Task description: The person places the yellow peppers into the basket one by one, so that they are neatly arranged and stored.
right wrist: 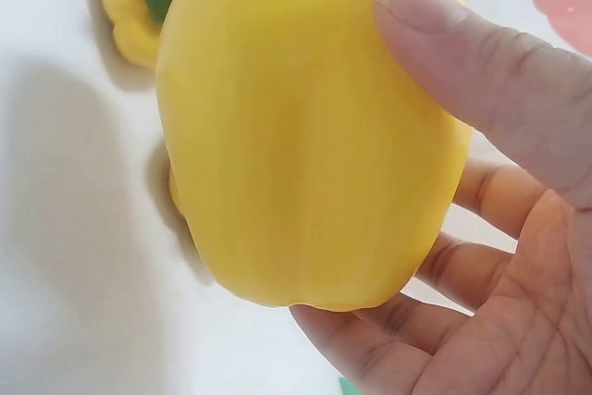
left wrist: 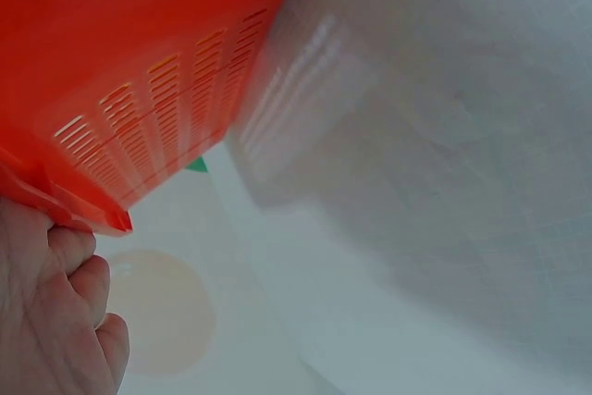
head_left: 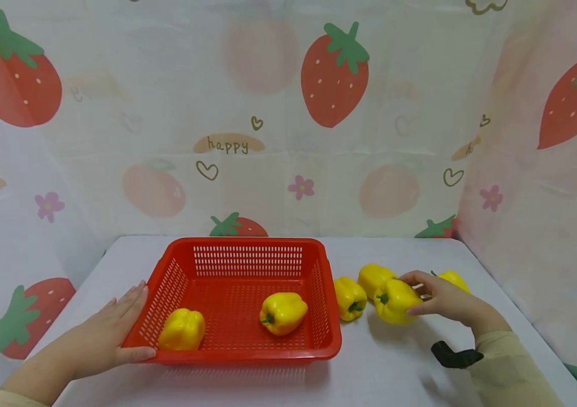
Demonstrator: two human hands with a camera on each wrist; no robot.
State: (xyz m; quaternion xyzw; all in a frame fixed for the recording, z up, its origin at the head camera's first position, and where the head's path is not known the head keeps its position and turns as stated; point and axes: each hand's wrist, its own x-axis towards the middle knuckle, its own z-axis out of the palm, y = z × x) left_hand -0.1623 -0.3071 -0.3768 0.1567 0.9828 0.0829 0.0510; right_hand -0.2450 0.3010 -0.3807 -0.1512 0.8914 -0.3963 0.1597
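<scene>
My right hand (head_left: 438, 297) holds a yellow bell pepper (head_left: 396, 302), its thumb on the near side and its fingers around the far side. In the right wrist view, the pepper's smooth body (right wrist: 296, 145) fills the middle. My left hand (head_left: 107, 333) rests at the near left corner of a red plastic basket (head_left: 247, 355), thumb along the front rim and straight fingers along the left one. Inside the basket lie two yellow bell peppers, one at the left (head_left: 182, 330) and another toward the right (head_left: 284, 312).
Beside the basket's right wall are two more yellow peppers, a nearer one (head_left: 349, 297) and one behind it (head_left: 373, 277). Another pepper (head_left: 453, 278) shows partly behind my right hand. Patterned cloth (head_left: 278, 186) encloses the white table (head_left: 369, 373). A black piece (head_left: 456, 356) juts from the right sleeve.
</scene>
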